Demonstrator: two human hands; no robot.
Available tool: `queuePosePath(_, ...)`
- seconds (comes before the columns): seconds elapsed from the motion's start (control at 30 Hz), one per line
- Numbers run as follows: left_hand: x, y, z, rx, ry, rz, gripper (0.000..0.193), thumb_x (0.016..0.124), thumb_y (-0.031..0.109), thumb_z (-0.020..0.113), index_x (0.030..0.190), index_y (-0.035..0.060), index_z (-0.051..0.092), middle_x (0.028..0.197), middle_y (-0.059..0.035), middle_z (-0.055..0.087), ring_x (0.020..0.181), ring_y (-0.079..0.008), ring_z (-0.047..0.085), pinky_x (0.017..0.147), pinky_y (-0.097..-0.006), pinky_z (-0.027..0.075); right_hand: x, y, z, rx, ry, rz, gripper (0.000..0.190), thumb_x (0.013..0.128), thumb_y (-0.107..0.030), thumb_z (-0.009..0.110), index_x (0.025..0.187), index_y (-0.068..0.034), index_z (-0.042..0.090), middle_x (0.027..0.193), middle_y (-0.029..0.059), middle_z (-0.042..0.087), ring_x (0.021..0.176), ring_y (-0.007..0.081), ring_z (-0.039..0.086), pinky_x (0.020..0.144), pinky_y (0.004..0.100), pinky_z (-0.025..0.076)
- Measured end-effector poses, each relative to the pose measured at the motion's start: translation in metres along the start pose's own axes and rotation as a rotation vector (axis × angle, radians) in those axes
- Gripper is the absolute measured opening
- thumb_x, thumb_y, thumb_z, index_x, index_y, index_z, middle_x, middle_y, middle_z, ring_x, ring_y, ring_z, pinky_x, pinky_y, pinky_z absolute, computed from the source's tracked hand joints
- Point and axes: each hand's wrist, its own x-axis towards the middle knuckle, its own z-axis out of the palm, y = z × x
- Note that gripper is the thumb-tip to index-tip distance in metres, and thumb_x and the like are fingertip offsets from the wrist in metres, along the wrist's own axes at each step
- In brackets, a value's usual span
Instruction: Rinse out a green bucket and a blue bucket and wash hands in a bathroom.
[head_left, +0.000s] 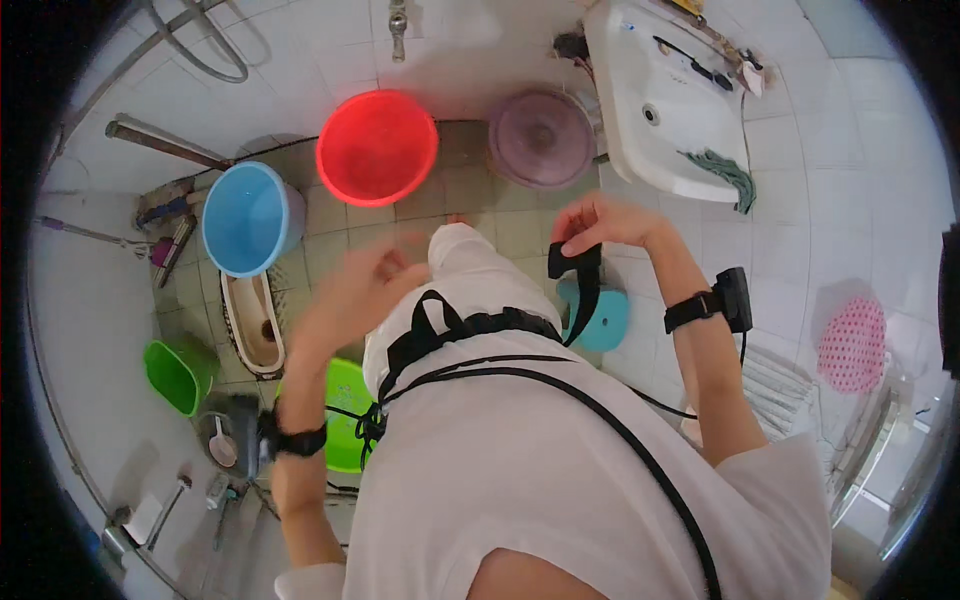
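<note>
My right hand (592, 225) pinches the free end of a black strap (589, 289), which hangs down beside my right hip. The strap joins a black waist belt (495, 322) around my white clothing; a small loop stands up at its front. My left hand (367, 289), blurred, is raised left of the belt with its fingers half curled and nothing visible in them. Each wrist wears a black band with a small device. A black cable (600, 409) crosses my shirt to the cords tied at my left side.
Before me are a red basin (377, 148), a lidded purple bucket (541, 140), a blue bucket (244, 221) and a white washbasin (675, 142) with a green cloth. A squat toilet (244, 319) and green tubs are at left, a turquoise stool (606, 322) at right.
</note>
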Motion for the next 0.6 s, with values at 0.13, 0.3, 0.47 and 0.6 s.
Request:
queuePosePath(0.13,0.045,0.013,0.038,-0.165,-0.091,0.074,0.046,0.07,0.015,0.066,0.11,0.0006,0.049,0.086,-0.0093,0.058,0.072,-0.0104,0.053,0.06,-0.024,0.046,0.018,-0.049,0.021,-0.235,-0.122,-0.187,0.021,0.068,-0.016,0.067,0.082,-0.002,0.06,0.072,-0.0002,0.057,0.067,0.0076,0.051,0.062,0.022,0.041)
queuePosePath(0.3,0.075,0.028,0.051,-0.538,-0.037,0.072,0.033,0.07,0.009,0.065,0.097,-0.0071,0.054,0.084,-0.0117,0.059,0.072,-0.0134,0.058,0.059,-0.0243,0.048,0.012,-0.069,0.003,-0.298,-0.09,-0.336,0.02,0.071,-0.01,0.065,0.088,-0.002,0.059,0.078,0.0022,0.059,0.073,0.008,0.054,0.066,0.0209,0.044)
queuePosePath(0.47,0.07,0.06,0.056,-0.025,-0.435,0.288,0.019,0.069,0.01,0.065,0.084,-0.0015,0.061,0.075,-0.0063,0.061,0.065,-0.01,0.055,0.06,-0.024,0.045,-0.015,-0.089,-0.063,-0.13,0.439,-0.481,0.034,0.078,-0.026,0.056,0.103,-0.003,0.054,0.085,0.0073,0.059,0.073,0.014,0.057,0.064,0.0246,0.047)
queuePosePath(0.6,0.063,0.085,0.114,0.064,-0.927,0.381,0.018,0.069,0.013,0.061,0.082,0.0001,0.061,0.071,-0.0084,0.061,0.066,-0.0132,0.056,0.059,-0.0263,0.044,-0.018,-0.091,-0.106,-0.063,0.704,-0.433,0.042,0.079,-0.029,0.054,0.107,0.001,0.05,0.086,0.011,0.06,0.07,0.0168,0.058,0.062,0.0258,0.048)
